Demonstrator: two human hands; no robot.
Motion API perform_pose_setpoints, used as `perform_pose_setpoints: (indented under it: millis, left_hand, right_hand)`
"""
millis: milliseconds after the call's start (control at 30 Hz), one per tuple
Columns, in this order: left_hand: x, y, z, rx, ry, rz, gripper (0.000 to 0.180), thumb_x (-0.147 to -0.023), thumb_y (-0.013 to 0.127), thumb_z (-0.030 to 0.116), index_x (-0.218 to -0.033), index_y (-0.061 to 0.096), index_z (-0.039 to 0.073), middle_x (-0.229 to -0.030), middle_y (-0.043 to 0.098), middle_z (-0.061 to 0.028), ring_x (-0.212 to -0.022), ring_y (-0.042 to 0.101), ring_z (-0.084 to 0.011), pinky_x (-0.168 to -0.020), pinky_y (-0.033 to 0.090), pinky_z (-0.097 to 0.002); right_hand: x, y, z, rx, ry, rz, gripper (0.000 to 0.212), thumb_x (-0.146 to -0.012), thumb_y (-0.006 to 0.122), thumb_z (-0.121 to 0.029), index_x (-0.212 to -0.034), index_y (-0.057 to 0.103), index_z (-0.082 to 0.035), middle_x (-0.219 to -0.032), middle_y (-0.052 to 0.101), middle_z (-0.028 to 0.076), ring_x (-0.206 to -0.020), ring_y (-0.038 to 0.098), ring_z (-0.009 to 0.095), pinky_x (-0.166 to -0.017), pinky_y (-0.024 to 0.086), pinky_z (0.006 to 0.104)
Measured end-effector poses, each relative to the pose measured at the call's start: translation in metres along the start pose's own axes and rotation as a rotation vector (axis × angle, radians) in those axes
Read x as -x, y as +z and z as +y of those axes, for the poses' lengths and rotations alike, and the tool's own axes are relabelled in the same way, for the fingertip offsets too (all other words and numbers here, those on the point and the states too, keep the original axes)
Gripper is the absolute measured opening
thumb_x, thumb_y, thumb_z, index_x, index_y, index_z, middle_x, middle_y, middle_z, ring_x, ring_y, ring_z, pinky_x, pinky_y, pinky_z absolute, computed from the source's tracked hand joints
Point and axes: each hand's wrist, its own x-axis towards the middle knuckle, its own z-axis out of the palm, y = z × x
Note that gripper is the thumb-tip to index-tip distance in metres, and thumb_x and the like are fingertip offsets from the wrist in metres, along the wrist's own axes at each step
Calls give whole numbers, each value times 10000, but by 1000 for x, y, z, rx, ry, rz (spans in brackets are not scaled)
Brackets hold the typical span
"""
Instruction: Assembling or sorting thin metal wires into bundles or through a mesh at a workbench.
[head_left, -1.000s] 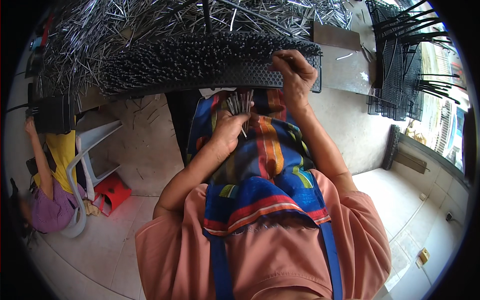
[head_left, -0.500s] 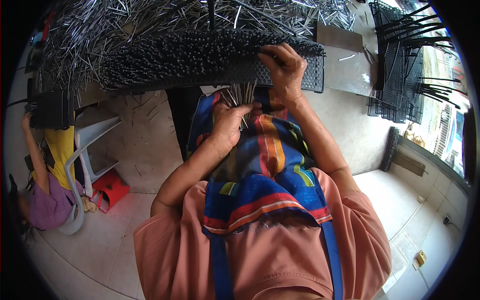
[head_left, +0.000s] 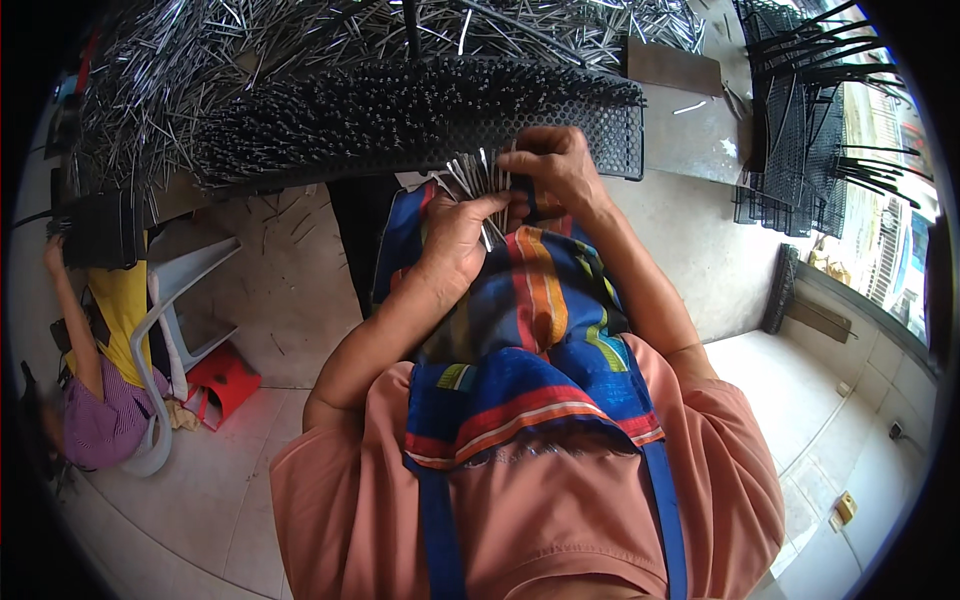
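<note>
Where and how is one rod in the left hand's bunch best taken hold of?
Probably by its far end, in a thumb-and-finger pinch from the right. The left hand grips the bunch of thin rods lower down, its far ends fan out beyond the thumb, and the right hand is at their right side.

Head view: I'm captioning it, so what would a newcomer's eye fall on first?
Probably the long black perforated tray across the upper middle, bristling with dark pieces. Just below it, the left hand holds a fan of thin metallic strips, the right hand close beside them. The bright striped apron stands out at the center.
</note>
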Motion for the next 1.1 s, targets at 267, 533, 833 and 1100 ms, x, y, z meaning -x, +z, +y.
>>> perform_pose_setpoints:
  millis: [267,533,833,1100]
  left_hand:
    - [-4,-6,-7,-9,-29,88,201,-857,661,2,-1049,636,53,-859,710,-93,-693,705,-207,-606,579,-321]
    - [2,-1,-7,-118,-39,1,237,-827,589,-66,-1055,593,1,-873,703,-173,-702,705,-254,-596,584,-340]
    - [1,-3,-10,-78,5,36,248,-831,598,-73,-1068,611,-2,-885,711,-156,-710,706,-236,-604,584,-327]
    - [2,-2,-4,-29,-13,-15,190,-843,604,-54,-1017,652,4,-884,717,-137,-726,702,-222,-615,565,-317]
  right_hand:
    - [4,-8,0,-343,34,267,33,-825,722,-53,-839,697,-37,-676,600,-32,-547,426,4,-486,310,188]
    - [-16,-10,16,-170,-549,563,95,-783,728,50,-860,699,2,-796,646,-17,-676,520,32,-589,415,193]
    - [-10,-6,11,190,-525,584,110,-762,733,40,-862,708,0,-779,657,40,-679,606,91,-616,474,227]
    - [-6,-13,3,475,-563,572,107,-775,749,-29,-878,728,-53,-758,648,67,-621,634,175,-563,472,275]
